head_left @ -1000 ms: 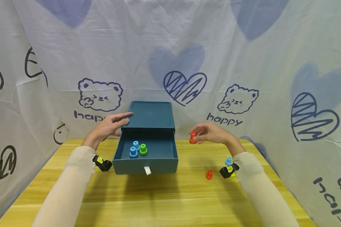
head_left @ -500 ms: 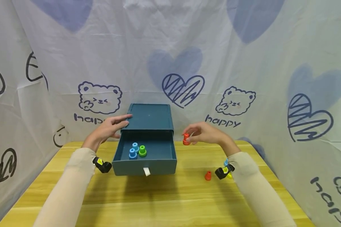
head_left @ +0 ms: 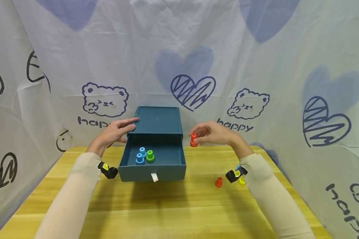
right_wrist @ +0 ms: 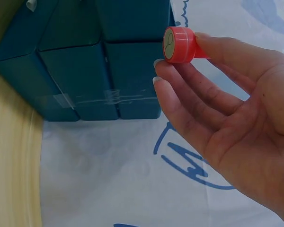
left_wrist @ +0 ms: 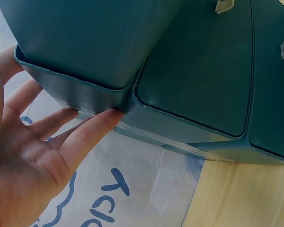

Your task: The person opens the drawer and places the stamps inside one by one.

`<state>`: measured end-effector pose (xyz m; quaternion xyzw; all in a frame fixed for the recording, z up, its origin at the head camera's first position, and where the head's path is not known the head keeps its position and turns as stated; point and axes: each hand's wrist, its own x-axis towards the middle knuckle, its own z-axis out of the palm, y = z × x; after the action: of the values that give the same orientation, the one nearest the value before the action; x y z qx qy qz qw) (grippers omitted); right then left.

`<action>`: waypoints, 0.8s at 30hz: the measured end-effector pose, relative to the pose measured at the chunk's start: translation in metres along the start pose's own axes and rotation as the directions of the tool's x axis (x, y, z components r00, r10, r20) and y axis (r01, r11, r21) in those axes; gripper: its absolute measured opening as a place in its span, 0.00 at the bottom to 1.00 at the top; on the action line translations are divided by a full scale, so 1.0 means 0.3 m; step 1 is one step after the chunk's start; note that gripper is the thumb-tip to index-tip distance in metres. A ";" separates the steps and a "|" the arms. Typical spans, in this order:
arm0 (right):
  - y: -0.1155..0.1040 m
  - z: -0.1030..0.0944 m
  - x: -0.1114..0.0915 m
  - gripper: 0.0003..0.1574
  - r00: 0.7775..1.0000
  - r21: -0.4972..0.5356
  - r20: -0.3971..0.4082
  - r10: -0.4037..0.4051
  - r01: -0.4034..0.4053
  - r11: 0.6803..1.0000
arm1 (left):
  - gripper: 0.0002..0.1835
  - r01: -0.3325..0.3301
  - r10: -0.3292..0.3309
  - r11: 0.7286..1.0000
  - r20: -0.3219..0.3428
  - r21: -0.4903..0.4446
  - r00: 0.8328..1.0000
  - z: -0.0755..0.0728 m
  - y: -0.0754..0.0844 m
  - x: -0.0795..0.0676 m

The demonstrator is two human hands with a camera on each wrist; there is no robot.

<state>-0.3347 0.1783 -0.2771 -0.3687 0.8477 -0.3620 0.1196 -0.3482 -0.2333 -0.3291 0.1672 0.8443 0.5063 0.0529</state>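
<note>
A dark teal drawer box (head_left: 158,120) stands on the table, its top drawer (head_left: 152,173) pulled out toward me. Two blue stamps (head_left: 140,158) and a green stamp (head_left: 150,156) stand inside that drawer, near its left side. My left hand (head_left: 115,134) rests against the box's left side, fingers extended; the left wrist view shows fingertips (left_wrist: 114,113) at the edge of the box. Between thumb and fingers, my right hand (head_left: 216,133) pinches a red stamp (head_left: 193,140) just right of the box. The patterned face of this stamp (right_wrist: 169,45) shows in the right wrist view.
Another red stamp (head_left: 218,182) stands on the wooden table (head_left: 179,212), right of the drawer. A yellow stamp (head_left: 241,180) and a partly hidden blue one are by my right wrist. A white tab (head_left: 154,177) hangs on the drawer front. Printed cloth (head_left: 155,33) hangs behind.
My right hand has moved left toward the box and slightly up with the red stamp. The left hand stays against the box, and the drawer's stamps have not moved.
</note>
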 end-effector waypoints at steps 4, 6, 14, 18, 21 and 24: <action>-0.024 -0.010 0.004 0.18 1.000 -0.009 0.017 -0.008 0.008 1.000 | 0.34 0.002 -0.002 1.000 0.001 -0.004 1.000 -0.001 0.003 0.005; -0.035 -0.017 0.007 0.18 1.000 -0.015 0.023 -0.008 0.008 1.000 | 0.34 0.006 -0.006 1.000 0.000 -0.009 1.000 -0.003 0.003 0.007; -0.073 -0.035 0.028 0.18 0.998 -0.028 0.034 -0.043 0.044 0.999 | 0.34 0.003 -0.003 1.000 0.005 -0.013 1.000 -0.012 0.009 0.010; -0.087 -0.031 0.041 0.18 0.996 -0.015 0.043 -0.075 0.075 0.997 | 0.35 0.002 -0.002 1.000 0.009 -0.014 1.000 -0.013 0.008 0.008; -0.098 -0.021 0.053 0.18 0.995 -0.007 0.055 -0.086 0.087 0.996 | 0.35 0.003 -0.003 1.000 0.012 -0.018 1.000 -0.010 0.006 0.005; -0.113 -0.009 0.063 0.19 0.994 -0.025 0.065 -0.084 0.086 0.996 | 0.35 0.004 -0.004 1.000 0.013 -0.015 1.000 -0.007 0.002 0.003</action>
<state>-0.3309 0.1504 -0.2502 -0.4175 0.8319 -0.3431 0.1260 -0.3494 -0.2346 -0.3276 0.1684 0.8404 0.5115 0.0604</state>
